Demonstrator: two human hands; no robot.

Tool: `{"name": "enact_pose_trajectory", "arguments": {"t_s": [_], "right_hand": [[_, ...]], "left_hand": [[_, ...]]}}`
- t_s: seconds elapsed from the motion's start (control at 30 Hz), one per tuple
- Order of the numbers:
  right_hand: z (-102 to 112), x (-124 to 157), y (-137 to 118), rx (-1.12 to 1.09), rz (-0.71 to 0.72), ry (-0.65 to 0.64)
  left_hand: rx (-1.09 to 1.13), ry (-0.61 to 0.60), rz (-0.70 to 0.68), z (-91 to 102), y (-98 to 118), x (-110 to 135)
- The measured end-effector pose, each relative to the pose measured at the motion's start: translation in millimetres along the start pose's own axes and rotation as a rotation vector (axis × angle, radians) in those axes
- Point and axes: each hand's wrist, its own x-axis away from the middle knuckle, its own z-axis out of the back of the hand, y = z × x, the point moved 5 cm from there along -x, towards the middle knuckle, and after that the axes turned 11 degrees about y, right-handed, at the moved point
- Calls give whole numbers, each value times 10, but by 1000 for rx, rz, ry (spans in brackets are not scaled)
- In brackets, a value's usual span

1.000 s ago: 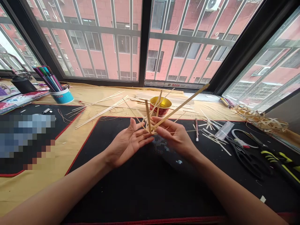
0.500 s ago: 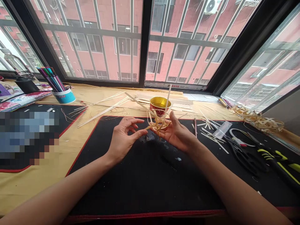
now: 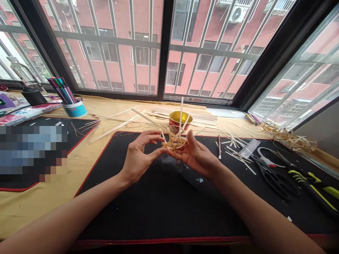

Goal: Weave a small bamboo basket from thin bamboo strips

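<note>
My left hand and right hand pinch the light, springy bamboo-strip weave, seemingly best held at its crossed centre.

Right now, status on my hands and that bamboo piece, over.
Right hand holding crossed bamboo strips. Left hand curved, fingertips at their near edge. Red cup with gold interior just beyond.

Two bare, slender forearms, the left and the right, narrow smoothly into slim wrists. Each ends in an uncovered hand with long, thin fingers, the left hand and the right hand.
</note>
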Motion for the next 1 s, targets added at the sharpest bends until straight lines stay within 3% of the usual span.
{"name": "enact_pose_trajectory", "arguments": {"t_s": [0.33,0.6,0.83,1.0], "right_hand": [[-85,57,10,54,45,-76],[-77,87,34,146,88,8],[-80,83,55,179,174,86],[-102,136,25,294,313,178]], "left_hand": [[28,130,184,61,-42,-23],[185,126,363,44,-102,-15],[212,180,342,65,-124,-25],[208,205,355,59,-114,-4]]}}
